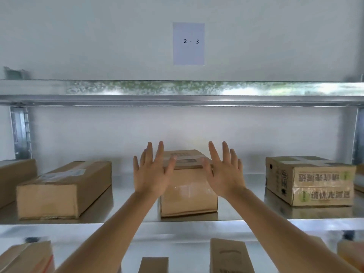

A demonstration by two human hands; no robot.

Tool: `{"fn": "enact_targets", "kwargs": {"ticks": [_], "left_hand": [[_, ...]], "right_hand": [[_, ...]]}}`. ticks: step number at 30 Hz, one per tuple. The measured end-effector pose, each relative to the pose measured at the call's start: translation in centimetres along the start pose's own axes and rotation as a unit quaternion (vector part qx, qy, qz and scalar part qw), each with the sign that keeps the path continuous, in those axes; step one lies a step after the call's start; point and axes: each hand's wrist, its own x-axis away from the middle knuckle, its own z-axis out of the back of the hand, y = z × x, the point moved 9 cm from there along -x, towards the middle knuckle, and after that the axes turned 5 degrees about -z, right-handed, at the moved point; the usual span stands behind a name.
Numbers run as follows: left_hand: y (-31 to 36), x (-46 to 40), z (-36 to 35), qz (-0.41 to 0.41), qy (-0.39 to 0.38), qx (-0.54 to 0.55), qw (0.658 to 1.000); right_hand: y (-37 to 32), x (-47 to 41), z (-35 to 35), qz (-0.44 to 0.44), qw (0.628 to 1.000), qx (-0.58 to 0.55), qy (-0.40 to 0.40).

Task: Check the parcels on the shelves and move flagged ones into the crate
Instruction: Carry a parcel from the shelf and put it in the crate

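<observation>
Your left hand (pixel 150 172) and right hand (pixel 223 170) reach forward on straight arms, palms away from you, fingers spread wide and holding nothing. Both hover on either side of the middle parcel (pixel 189 186), whether touching it you cannot tell. That parcel sits on the metal shelf (pixel 126 194), between a long parcel (pixel 63 190) at left and a printed box (pixel 311 180) at right. On the far wall hangs a paper label (pixel 188 43) reading 2 - 3.
</observation>
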Motion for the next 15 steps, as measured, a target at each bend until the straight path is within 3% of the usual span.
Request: {"fn": "enact_targets", "kwargs": {"ticks": [3,7,9,12,15], "left_hand": [[-2.0,0.7,-1.3,0.124,-0.027,0.218,0.968],[-3.0,2.3,-4.2,0.208,-0.125,0.315,0.917],[-3.2,2.5,-5.3,0.213,-0.134,0.371,0.894],[-3.0,2.7,-6.4,0.235,-0.133,0.457,0.847],[-2.5,2.9,-6.4,0.229,-0.138,0.502,0.822]], "right_hand": [[1.2,-0.4,-1.3,-0.054,0.984,-0.165,-0.047],[3.2,0.1,-4.4,-0.173,0.903,-0.378,-0.112],[3.5,0.6,-5.9,-0.190,0.882,-0.408,-0.136],[3.9,0.7,-7.2,-0.195,0.868,-0.442,-0.114],[4.0,1.1,-7.1,-0.190,0.856,-0.473,-0.087]]}}
